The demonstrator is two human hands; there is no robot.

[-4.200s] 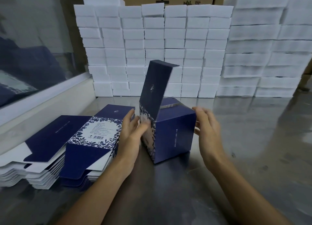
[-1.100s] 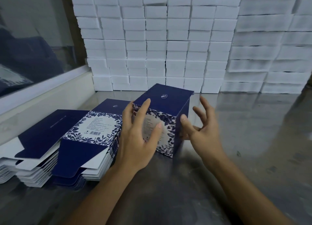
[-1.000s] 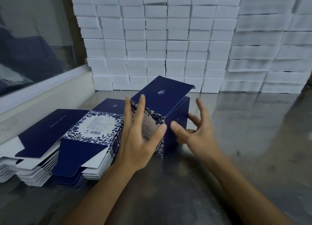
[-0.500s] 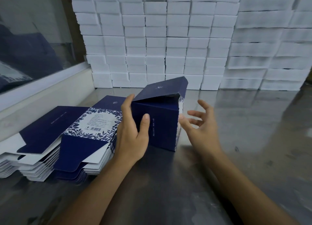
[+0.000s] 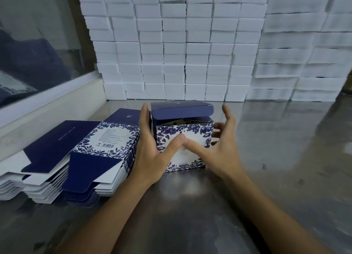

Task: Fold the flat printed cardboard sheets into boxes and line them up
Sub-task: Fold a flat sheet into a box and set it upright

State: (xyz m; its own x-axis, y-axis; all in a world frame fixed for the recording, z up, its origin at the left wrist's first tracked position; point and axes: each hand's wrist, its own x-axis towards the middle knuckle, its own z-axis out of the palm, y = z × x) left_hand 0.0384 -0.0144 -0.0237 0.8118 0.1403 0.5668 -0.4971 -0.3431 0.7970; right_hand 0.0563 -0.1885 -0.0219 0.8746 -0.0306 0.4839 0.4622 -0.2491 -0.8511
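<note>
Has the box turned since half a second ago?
Yes. The box has rotated: its floral face now points at the camera rather than the plain blue one, while the sheet stack beside it stays put.

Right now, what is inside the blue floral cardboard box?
Through the gap under the half-closed lid of the blue floral cardboard box, only inner flaps show; the rest of the interior is hidden.

Box (image 5: 182, 139) was printed cardboard, matt navy lid flap, white front panel with blue leaf pattern; flat sheets (image 5: 80, 154) were the same card, white unprinted edges; table (image 5: 276, 158) was dull grey metal, faintly reflective, scuffed; stacked blocks (image 5: 171, 44) looked white foam, matt, rough-edged.
</note>
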